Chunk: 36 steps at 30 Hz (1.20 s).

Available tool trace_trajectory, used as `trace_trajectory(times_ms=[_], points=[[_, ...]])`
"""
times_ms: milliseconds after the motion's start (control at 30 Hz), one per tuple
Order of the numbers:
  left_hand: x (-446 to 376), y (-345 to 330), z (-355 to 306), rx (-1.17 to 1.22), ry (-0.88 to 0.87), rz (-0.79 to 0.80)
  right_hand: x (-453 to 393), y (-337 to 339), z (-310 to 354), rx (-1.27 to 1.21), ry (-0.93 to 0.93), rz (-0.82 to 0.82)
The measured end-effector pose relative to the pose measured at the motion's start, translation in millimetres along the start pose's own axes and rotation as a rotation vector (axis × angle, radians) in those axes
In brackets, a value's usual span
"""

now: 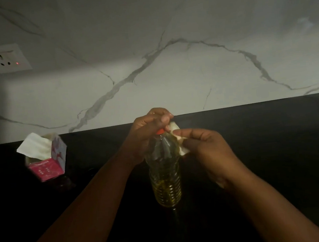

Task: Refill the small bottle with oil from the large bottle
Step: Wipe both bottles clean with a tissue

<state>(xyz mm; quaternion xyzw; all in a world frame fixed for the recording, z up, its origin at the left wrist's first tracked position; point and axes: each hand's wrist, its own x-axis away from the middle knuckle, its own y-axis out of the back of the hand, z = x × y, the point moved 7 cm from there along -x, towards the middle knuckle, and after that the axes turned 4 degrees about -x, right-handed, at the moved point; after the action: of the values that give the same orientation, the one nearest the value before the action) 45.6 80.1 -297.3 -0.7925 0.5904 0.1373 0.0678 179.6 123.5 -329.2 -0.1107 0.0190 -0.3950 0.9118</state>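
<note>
A bottle (164, 170) stands upright on the dark counter (271, 130), right in the middle, between the two arms. It is clear, with ribs round its lower half. Yellow oil sits low in it, so most of it looks empty. Its long line runs straight up and down, and its orange cap (160, 131) is at the top.

The left hand (149, 127) is curled over the top of the bottle. Its fingers are closed round the neck, just by the cap. The right hand (205, 147) is beside the neck, on the right. It pinches a white tissue (182, 149) between thumb and fingers and presses it on the shoulder of the bottle. I think the person is wiping oil off the neck.

Both hands are up at the top, touching the bottle. The left one is nearer the cap, as it sits right over it. So if the cap needs a turn, the left hand is the one in place, and the twist goes round that up-and-down line.

Only one bottle shows here. I cannot tell if it is the small one or the large one. The other one is not in view.

Far off to the left sits a pink tissue box (46, 161), well apart from the hands. A socket (6, 58) is on the marble wall (169, 62) behind.
</note>
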Motion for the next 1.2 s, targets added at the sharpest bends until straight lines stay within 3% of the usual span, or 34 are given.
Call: trace_trajectory(times_ms=[100, 200, 267, 367, 467, 567, 633, 700, 767, 900, 1000, 1100, 1200], points=[[0.2, -2.5, -1.0, 0.053, -0.033, -0.003, 11.8, 0.9, -6.9, 0.072, 0.154, -0.109], [2.1, -0.4, 1.2, 0.019, -0.052, -0.071, 26.6, 7.4, -54.7, 0.226, 0.249, -0.217], [4.3, 4.9, 1.4, -0.019, -0.074, -0.146, 29.0, 11.6, -92.6, 0.441, 0.183, -0.198], [11.7, 13.0, -3.9, -0.133, -0.148, -0.285, 23.1, 17.2, -134.5, 0.676, -0.127, 0.016], [22.8, 14.3, -18.3, -0.360, -0.169, -0.355, 15.7, 31.3, -140.9, 0.524, -0.282, -0.004], [36.2, 8.1, -33.4, -0.851, -0.063, -0.328, 10.0, 31.0, -103.3, 0.285, -0.161, -0.112], [47.3, 5.7, -30.9, -0.963, 0.157, -0.354, 8.8, 26.3, -60.5, 0.197, -0.008, -0.142], [54.7, 1.8, -26.0, -0.913, 0.289, -0.392, 10.3, 17.4, -17.5, 0.112, 0.174, -0.126], [56.5, -0.5, -29.3, -0.919, 0.223, -0.457, 10.6, 6.2, 4.1, 0.090, 0.281, -0.088], [61.1, 4.2, -33.0, -0.886, 0.101, -0.549, 13.0, -4.5, -9.3, 0.276, 0.419, -0.126], [62.6, 10.8, -24.9, -0.777, 0.129, -0.607, 16.4, -0.6, -64.0, 0.408, 0.328, -0.106], [65.3, 12.8, -7.6, -0.593, 0.168, -0.654, 20.0, 1.4, -130.6, 0.676, 0.093, 0.063], [58.8, 6.4, 3.0, -0.425, 0.050, -0.483, 12.7, 10.1, -162.2, 0.878, -0.113, 0.178]])
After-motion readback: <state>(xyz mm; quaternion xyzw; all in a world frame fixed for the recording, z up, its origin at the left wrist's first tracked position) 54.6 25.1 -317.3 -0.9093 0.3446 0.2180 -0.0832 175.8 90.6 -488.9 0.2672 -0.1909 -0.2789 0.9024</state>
